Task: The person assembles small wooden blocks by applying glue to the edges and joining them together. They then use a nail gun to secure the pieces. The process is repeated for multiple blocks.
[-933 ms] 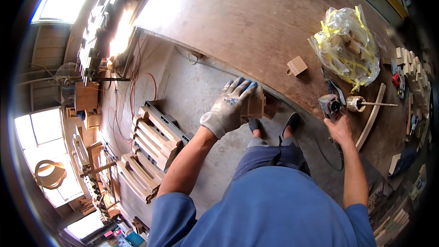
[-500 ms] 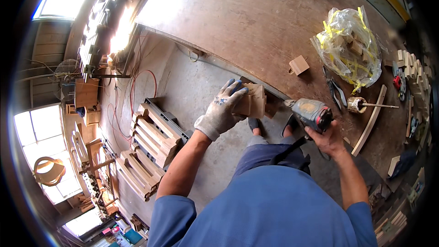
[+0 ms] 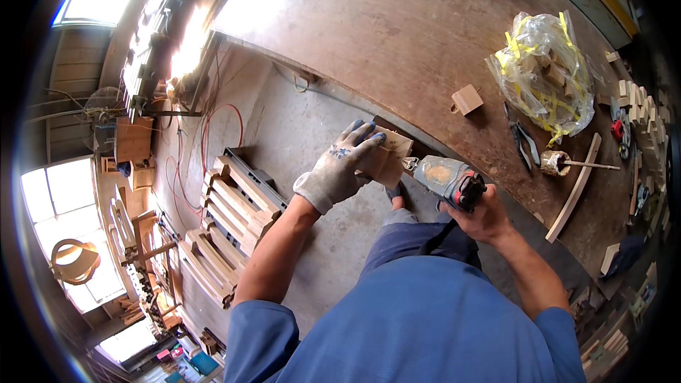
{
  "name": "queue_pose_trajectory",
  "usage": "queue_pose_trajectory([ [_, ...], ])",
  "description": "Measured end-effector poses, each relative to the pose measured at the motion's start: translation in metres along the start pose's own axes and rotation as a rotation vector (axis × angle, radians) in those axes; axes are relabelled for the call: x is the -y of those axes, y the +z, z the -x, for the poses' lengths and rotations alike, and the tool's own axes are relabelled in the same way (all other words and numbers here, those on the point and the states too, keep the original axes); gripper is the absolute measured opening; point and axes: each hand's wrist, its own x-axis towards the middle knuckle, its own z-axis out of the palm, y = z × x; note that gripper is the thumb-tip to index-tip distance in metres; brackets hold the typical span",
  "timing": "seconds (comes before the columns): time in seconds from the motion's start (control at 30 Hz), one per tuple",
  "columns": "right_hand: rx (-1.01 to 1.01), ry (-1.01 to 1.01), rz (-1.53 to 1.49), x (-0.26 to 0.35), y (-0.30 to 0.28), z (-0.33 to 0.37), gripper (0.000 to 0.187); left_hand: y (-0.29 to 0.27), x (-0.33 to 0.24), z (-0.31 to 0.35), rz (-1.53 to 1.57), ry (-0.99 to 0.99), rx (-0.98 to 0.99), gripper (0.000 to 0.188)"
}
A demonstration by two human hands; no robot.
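Observation:
My left hand (image 3: 339, 170), in a grey work glove with blue fingertips, grips a wooden block (image 3: 386, 157) beside the table's near edge. Bare, my right hand (image 3: 481, 214) is wrapped round the handle of a power drill (image 3: 443, 179). The drill points left, and its front end is at the block's right side; whether the tip touches the wood I cannot tell. On the table, up and to the right of the drill, lies a small wooden block (image 3: 467, 99).
The brown table (image 3: 369, 35) reaches across the far side. On it are a clear plastic bag with yellow strips (image 3: 546, 74), pliers (image 3: 525, 147), a pot with a stick (image 3: 555, 163) and a curved wooden strip (image 3: 576, 188). Slatted wooden frames (image 3: 237, 202) stand at left on the floor.
My right hand has carried the drill leftward, from the table's edge up to the block. The left hand still grips the block, which has tilted slightly.

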Motion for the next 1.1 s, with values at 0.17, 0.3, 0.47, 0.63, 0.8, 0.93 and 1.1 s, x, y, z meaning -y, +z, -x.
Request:
queue_pose_trajectory([
  [0.17, 0.001, 0.025, -0.091, 0.022, -0.005, -0.017, 0.02, 0.001, 0.004, 0.001, -0.009, 0.025, 0.008, 0.079],
  [0.3, -0.037, 0.024, -0.087, 0.02, 0.004, -0.019, 0.02, 0.005, 0.009, 0.001, -0.018, 0.042, -0.015, 0.08],
  [0.47, -0.082, 0.039, -0.134, 0.021, 0.01, -0.02, 0.022, 0.005, 0.011, 0.001, -0.02, 0.045, -0.023, 0.081],
  [0.63, -0.074, 0.032, -0.091, 0.017, 0.014, -0.02, 0.022, 0.006, 0.011, 0.002, -0.022, 0.038, -0.024, 0.082],
  [0.8, -0.05, 0.012, -0.114, 0.021, 0.01, -0.024, 0.021, 0.006, 0.011, 0.001, -0.02, 0.022, -0.012, 0.082],
  [0.93, -0.051, 0.005, -0.115, 0.024, 0.009, -0.026, 0.02, 0.008, 0.011, 0.002, -0.019, 0.026, -0.02, 0.082],
  [1.1, -0.062, -0.006, -0.11, 0.024, 0.01, -0.026, 0.019, 0.008, 0.012, 0.002, -0.022, 0.022, -0.023, 0.081],
])
